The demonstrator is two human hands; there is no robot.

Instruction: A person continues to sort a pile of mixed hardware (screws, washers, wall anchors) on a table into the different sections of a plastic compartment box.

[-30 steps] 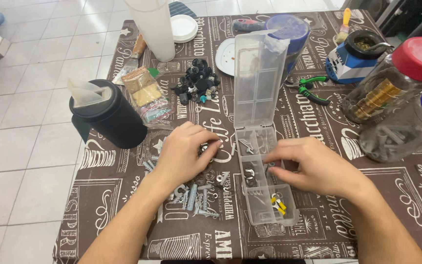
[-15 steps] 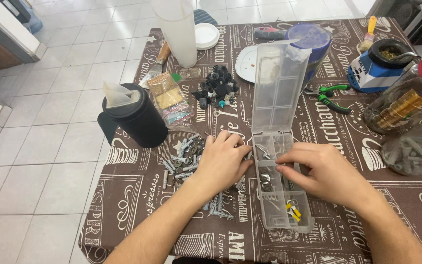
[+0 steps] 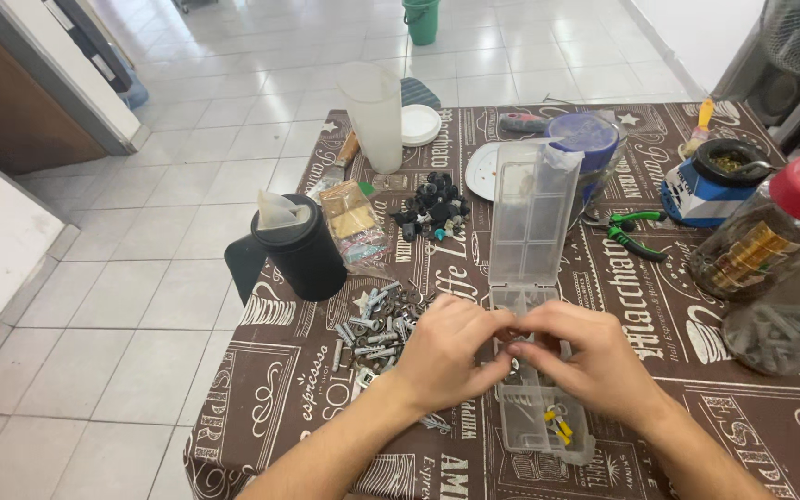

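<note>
A brown printed cloth covers the tabletop [image 3: 752,426]. On it lies a clear plastic compartment box [image 3: 534,370], lid propped upright. The left hand [image 3: 446,356] and right hand [image 3: 590,361] meet over its middle compartments, fingertips pressed together; what they pinch cannot be told. Left of the hands lies a pile of grey screws [image 3: 377,329], near a black cup [image 3: 303,245].

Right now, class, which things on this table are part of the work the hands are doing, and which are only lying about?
In the work:
left hand
right hand
clear compartment box with its lid raised
pile of grey screws and plugs

Lying about:
black cup
green pliers
heap of black parts
red-lidded jar
tall plastic beaker
</note>
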